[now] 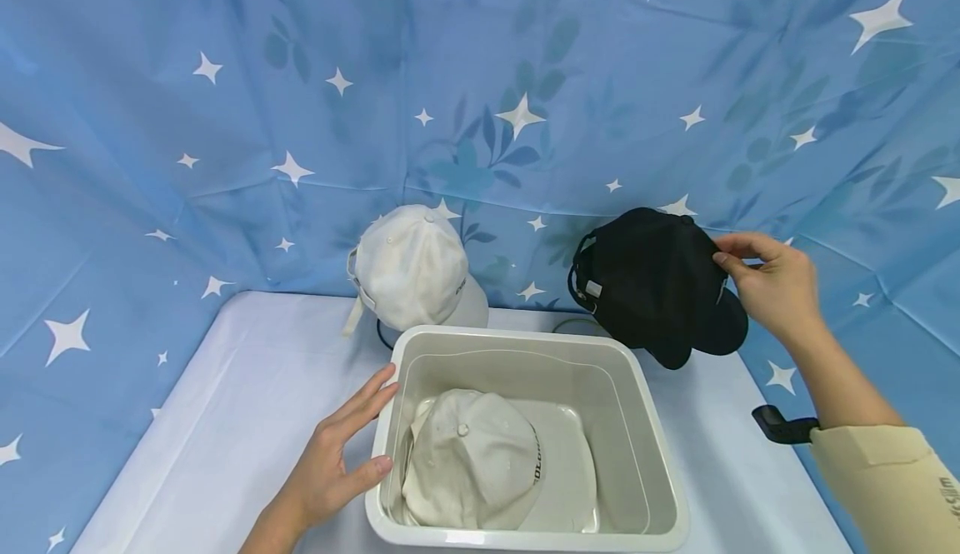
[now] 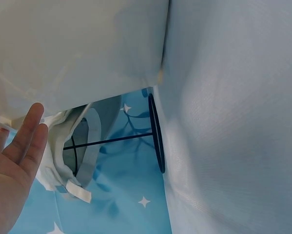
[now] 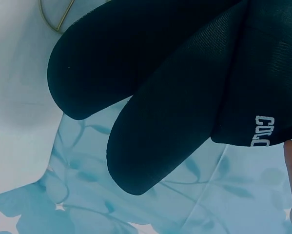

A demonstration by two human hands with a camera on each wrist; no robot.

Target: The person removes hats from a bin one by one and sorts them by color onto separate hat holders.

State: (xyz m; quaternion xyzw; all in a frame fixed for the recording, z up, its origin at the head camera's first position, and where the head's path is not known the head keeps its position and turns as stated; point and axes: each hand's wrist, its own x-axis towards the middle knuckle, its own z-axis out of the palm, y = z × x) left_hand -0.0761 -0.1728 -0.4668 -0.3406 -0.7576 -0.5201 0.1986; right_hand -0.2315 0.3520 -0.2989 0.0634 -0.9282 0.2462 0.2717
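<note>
My right hand (image 1: 780, 279) pinches the side of a black baseball cap (image 1: 660, 271) between thumb and fingers. Two black brims show in the right wrist view: the held cap's brim (image 3: 155, 146), with white lettering on the crown near it, and a second black cap's brim (image 3: 92, 73) close beside it. My left hand (image 1: 330, 446) rests its fairly straight fingers at the left rim of a beige plastic bin (image 1: 660, 454). Inside the bin, on its left side, lies an off-white cap (image 1: 480, 462) with dark lettering, crown up.
Behind the bin, another white cap (image 1: 412, 271) sits on a black wire stand (image 2: 155, 134). A gold wire ring (image 3: 58, 22) shows beneath the black caps. The white-covered table (image 1: 247, 371) ends at a blue star-patterned cloth (image 1: 360, 137) hanging at the back and sides.
</note>
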